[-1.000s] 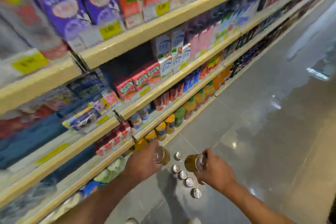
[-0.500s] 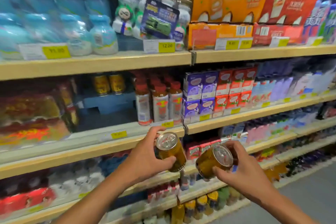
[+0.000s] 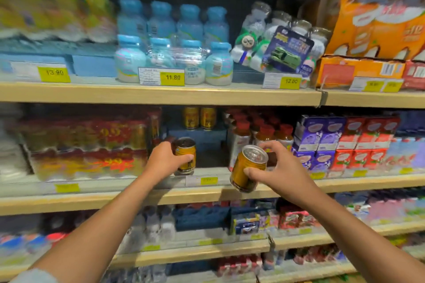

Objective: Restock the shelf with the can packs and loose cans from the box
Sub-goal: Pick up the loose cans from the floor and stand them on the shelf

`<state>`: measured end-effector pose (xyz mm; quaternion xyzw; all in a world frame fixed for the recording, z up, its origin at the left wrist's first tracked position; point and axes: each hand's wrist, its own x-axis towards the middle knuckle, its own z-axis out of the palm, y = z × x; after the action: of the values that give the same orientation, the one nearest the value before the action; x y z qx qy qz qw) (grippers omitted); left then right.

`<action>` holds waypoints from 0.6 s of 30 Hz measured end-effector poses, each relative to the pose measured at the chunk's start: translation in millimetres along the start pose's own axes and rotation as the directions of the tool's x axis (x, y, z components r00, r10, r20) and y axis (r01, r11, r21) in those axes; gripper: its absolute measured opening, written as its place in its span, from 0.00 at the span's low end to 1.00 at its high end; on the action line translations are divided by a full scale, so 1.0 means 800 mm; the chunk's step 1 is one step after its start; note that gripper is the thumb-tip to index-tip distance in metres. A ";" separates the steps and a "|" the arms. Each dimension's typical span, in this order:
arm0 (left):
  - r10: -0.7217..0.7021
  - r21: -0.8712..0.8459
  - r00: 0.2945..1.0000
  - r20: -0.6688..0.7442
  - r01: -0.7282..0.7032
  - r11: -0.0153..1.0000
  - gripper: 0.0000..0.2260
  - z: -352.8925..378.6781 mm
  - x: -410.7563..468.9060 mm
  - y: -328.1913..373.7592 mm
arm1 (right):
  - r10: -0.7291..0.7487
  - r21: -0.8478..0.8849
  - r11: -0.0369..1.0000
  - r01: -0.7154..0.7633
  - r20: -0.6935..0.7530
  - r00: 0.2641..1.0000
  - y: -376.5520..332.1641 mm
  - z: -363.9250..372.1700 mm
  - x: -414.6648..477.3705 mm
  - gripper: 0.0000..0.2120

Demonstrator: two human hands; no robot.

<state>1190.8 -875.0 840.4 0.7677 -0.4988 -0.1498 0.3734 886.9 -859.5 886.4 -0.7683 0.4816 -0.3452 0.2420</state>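
My left hand (image 3: 163, 160) grips a gold can (image 3: 185, 155) that stands upright at the front of the middle shelf (image 3: 128, 199), in a gap between wrapped can packs and bottles. My right hand (image 3: 279, 169) holds a second gold can (image 3: 248, 169) tilted in the air just in front of the shelf edge, its silver lid toward me. Two more gold cans (image 3: 199, 117) stand on a blue riser (image 3: 197, 136) at the back of the gap. Shrink-wrapped red and gold can packs (image 3: 87, 145) fill the shelf to the left.
Red-capped bottles (image 3: 264, 135) stand right of the gap, then purple and red cartons (image 3: 345, 140). The upper shelf (image 3: 161, 94) carries blue bottle packs (image 3: 172, 41) and orange boxes (image 3: 372, 25). Lower shelves hold more drinks. Yellow price tags line the shelf edges.
The view swung up from the floor and several loose cans there to the shelf. My left hand moved its can forward onto the middle shelf; my right hand raised its can to the shelf edge.
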 end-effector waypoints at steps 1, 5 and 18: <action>-0.018 0.007 1.000 0.009 0.017 1.000 0.17 0.002 0.005 -0.005 | -0.006 -0.009 1.000 0.006 -0.003 1.000 -0.007 0.010 0.011 0.26; -0.080 0.044 0.992 0.098 0.076 0.996 0.19 0.008 0.027 -0.019 | -0.012 -0.034 0.999 0.013 0.016 1.000 -0.031 0.052 0.053 0.28; 0.068 -0.015 0.977 0.204 -0.066 0.998 0.29 0.015 0.052 -0.047 | 0.183 -0.120 0.978 -0.173 0.082 0.980 -0.021 0.163 0.144 0.13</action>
<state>1227.5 -908.2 811.0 0.7294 -0.5596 -0.2170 0.3283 1030.5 -951.6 848.8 -0.7496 0.5555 -0.2585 0.2504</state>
